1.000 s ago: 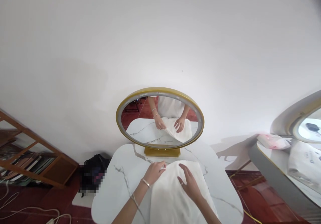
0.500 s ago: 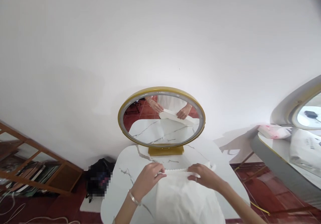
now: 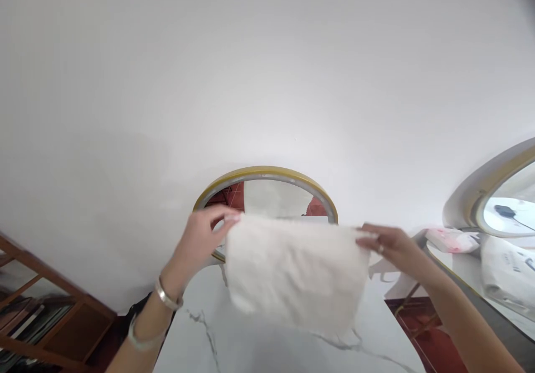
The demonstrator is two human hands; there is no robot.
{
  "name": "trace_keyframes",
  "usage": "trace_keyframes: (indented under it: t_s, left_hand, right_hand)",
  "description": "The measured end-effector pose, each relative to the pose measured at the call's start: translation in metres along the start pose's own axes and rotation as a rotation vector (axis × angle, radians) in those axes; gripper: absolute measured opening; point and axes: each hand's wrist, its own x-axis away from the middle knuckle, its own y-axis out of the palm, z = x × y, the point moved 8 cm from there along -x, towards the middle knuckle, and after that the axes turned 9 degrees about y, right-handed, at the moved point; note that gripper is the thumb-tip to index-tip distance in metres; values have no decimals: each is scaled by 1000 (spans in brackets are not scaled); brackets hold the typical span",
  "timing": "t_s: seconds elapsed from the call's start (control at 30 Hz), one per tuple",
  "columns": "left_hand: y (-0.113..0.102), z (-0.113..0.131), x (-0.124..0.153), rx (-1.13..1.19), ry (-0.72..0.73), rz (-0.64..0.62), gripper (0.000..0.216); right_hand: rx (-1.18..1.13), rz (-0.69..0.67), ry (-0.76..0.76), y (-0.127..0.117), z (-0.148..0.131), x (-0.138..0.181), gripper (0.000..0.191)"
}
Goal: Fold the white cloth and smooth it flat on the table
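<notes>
Head view: a white towel (image 3: 296, 264) is held up in the air above the white marbled tabletop (image 3: 259, 339), spread out flat between 2 hands and blurred by motion. Its upper left corner is pinched by the left hand (image 3: 200, 242), whose fingers are closed on the cloth; a silver bracelet (image 3: 166, 298) is worn at that wrist. Its upper right corner is gripped in the same way by the right hand (image 3: 387, 245), fingertips closed on the fabric edge, and a ring (image 3: 380, 247) is seen on 1 finger. The towel hangs down from the 2 corners, with its lower edge clear of the tabletop, and the lower part of the round gold-framed mirror (image 3: 267, 192) behind it is covered by the cloth. The mirror stands at the far end of the tabletop against a plain white wall (image 3: 267, 72). At the lower left a wooden shelf (image 3: 37, 311) with books is seen on the red floor. At the right edge a 2nd tabletop (image 3: 463, 272) carries a pink-and-white packet (image 3: 451, 239) and a white bag (image 3: 507, 275), beside another round mirror (image 3: 501, 208).
</notes>
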Motion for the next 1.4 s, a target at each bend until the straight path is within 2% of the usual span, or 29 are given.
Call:
trace_keyframes:
  t_s: [0.07,0.13,0.23,0.3,0.4,0.47,0.57,0.63,0.7,0.8,0.93,1.07,1.13,1.23,1.4]
  left_hand:
    - [-23,16,-53,-144,68,121,23]
    - [-21,29,-103,-306,123,136,24]
    - [16,36,-158,-503,59,-12,23]
    - [47,41,-174,-571,16,-136,24]
    - [85,60,-174,-590,60,-216,22]
    - [109,73,-165,-571,133,-255,26]
    - [150,95,-147,-569,350,-348,40]
    - [175,108,-136,-620,526,-377,34]
    - [192,115,-131,-687,644,-372,27]
    - [205,120,-130,-721,714,-380,23]
    - [201,121,-131,-688,731,-401,24]
    - [178,109,-133,-662,710,-357,27]
    - [155,97,-135,-634,683,-293,28]
    - [113,68,-135,-568,594,-185,29]
    - [42,2,-105,-342,450,58,35]
  right_hand:
    - [-66,233,-46,-28,-33,-26,38]
    - [-84,376,-9,-43,-48,-51,37]
    - [-236,472,102,-44,-39,-83,36]
    - [-480,494,165,-34,-14,-98,34]
    - [-767,545,207,-16,32,-105,39]
    - [-770,594,172,-7,58,-98,48]
    - [-557,641,86,5,79,-81,66]
    - [-383,658,53,17,83,-70,74]
    - [-245,616,58,32,83,-65,73]
    - [-144,512,134,53,82,-65,62]
    - [-126,557,160,57,79,-63,60]
    - [-53,667,61,50,59,-65,61]
    - [22,729,-42,46,35,-69,59]
    - [172,802,-253,47,-18,-77,52]
    - [436,889,-590,76,-103,-90,39]
